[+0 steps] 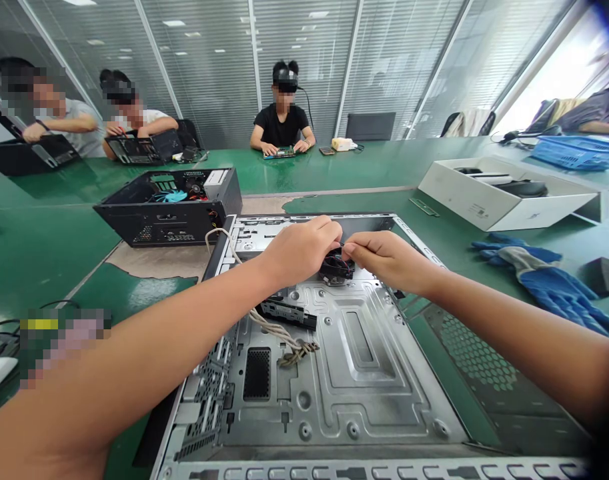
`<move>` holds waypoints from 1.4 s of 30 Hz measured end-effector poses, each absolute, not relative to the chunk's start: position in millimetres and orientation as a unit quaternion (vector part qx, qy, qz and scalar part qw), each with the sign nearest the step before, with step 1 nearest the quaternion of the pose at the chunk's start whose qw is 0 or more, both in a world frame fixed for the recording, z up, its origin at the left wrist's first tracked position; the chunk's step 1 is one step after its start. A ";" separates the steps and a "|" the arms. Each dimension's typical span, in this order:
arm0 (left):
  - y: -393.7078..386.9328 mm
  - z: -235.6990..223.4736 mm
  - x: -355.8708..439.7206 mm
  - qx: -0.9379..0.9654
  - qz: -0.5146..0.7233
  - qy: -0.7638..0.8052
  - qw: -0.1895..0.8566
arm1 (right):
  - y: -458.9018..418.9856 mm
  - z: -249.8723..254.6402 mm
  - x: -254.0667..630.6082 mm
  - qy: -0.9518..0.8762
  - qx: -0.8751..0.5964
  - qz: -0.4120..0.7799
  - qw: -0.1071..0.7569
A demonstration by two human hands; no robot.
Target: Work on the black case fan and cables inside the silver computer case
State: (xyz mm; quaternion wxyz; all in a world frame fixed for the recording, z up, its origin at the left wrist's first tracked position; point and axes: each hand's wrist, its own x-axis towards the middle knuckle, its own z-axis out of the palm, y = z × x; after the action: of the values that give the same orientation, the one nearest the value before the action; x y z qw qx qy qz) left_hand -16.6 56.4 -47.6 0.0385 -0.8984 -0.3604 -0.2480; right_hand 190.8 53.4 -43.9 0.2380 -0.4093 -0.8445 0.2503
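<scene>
An open metal computer case [344,407] lies flat before me, its bare inside facing up. Near its far end sits a black cooling fan [337,272] with thin wires. Over the fan's left side, my left hand [307,247] is closed in a pinch. My right hand [384,259] pinches just to its right, fingertips almost meeting the left ones. Whatever is between the fingers is too small and hidden to name. A beige cable [271,327] runs over the case's left side, beside a black slotted bracket [289,312].
Behind at left stands another black computer case [174,213] with parts inside. To the right are a white box [464,200], blue work gloves [539,270], a dark block [601,277] and a blue basket [577,153]. Several people sit along the far side of the green table [384,160].
</scene>
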 end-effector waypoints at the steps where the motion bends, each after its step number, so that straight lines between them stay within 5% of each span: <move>1: 56.3 -47.7 -16.2 -0.898 -0.247 -0.364 0.034 | 53.1 -43.5 190.4 -0.843 -0.412 0.249 0.241; 25: 56.4 -46.0 -14.6 -0.907 -0.244 -0.344 -0.004 | 53.0 -42.9 192.7 -0.852 -0.414 0.236 0.215; 35: 56.3 -42.4 -11.1 -0.889 -0.253 -0.368 -0.105 | 52.1 -42.4 191.5 -0.844 -0.420 0.222 0.251; 42: 58.4 -48.7 -14.8 -0.907 -0.241 -0.344 -0.030 | 51.3 -40.0 192.5 -0.849 -0.427 0.214 0.225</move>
State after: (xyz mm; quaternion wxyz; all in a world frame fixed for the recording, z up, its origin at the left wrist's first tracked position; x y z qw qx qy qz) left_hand -14.8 58.4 -48.7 -0.0296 -0.9070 -0.3438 -0.2413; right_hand 192.5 51.3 -40.0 0.2247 -0.4268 -0.8495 0.2140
